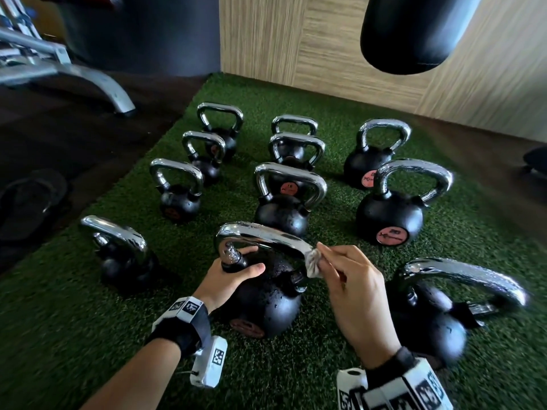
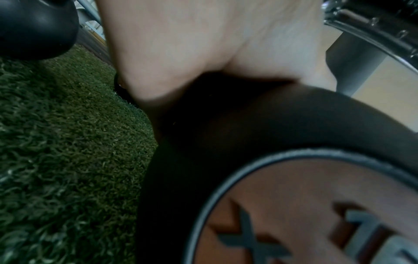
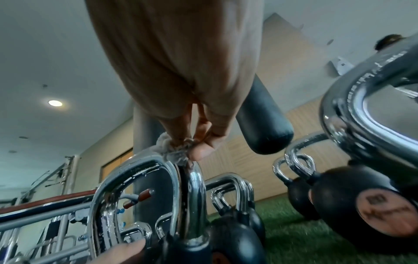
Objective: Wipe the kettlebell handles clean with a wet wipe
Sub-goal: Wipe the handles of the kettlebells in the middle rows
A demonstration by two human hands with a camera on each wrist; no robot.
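A black kettlebell [image 1: 266,300] with a chrome handle [image 1: 260,235] stands on the green turf right in front of me. My left hand [image 1: 236,270] grips the left foot of that handle where it meets the black ball [image 2: 248,125]. My right hand [image 1: 340,267] pinches a crumpled grey-white wet wipe [image 1: 314,261] against the handle's right bend. In the right wrist view the wipe [image 3: 174,151] sits on the top curve of the wet handle [image 3: 194,192], held between thumb and fingertips [image 3: 201,151]. Water drops cover the chrome.
Several more kettlebells stand in rows on the turf [image 1: 88,335], one close on the right [image 1: 438,315] and one on the left [image 1: 124,255]. A black punching bag [image 1: 414,31] hangs at upper right. A bench frame [image 1: 74,72] and sandals [image 1: 29,199] lie left.
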